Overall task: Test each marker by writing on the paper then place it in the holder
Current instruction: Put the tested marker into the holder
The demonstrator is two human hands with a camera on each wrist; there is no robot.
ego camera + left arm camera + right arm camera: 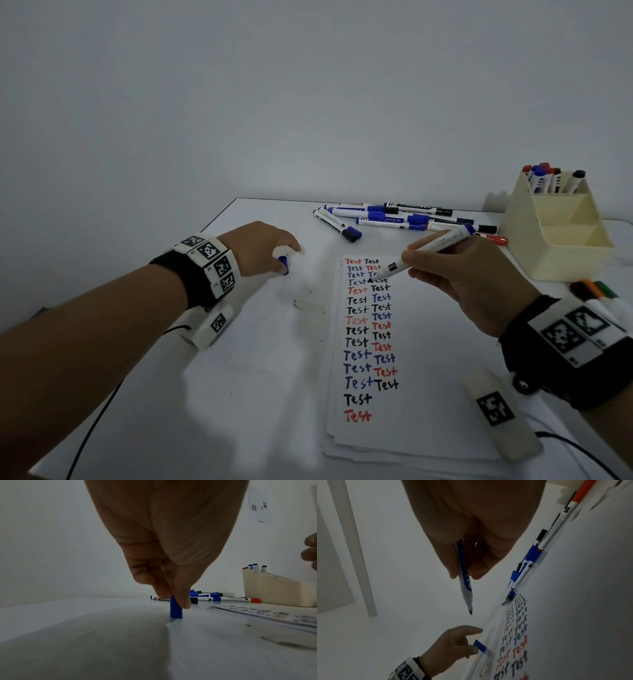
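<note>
My right hand (442, 270) grips an uncapped blue marker (431, 248), tip down just above the top rows of the paper (411, 428). The wrist view shows the marker (464, 577) with its dark tip bare, clear of the sheet. My left hand (270, 253) pinches the blue cap (283, 265) upright on the table, left of the paper; the cap (176, 609) stands on end under thumb and finger. The paper (556, 615) carries rows of "Test" in red, blue and black. The cream holder (561, 236) stands at the back right with several markers in its rear compartment.
Several capped markers (394, 217) lie in a pile behind the paper. An orange and a green marker (599, 291) lie near my right wrist. The white table (239, 377) ends at a wall behind. Black cables trail from both wrist units.
</note>
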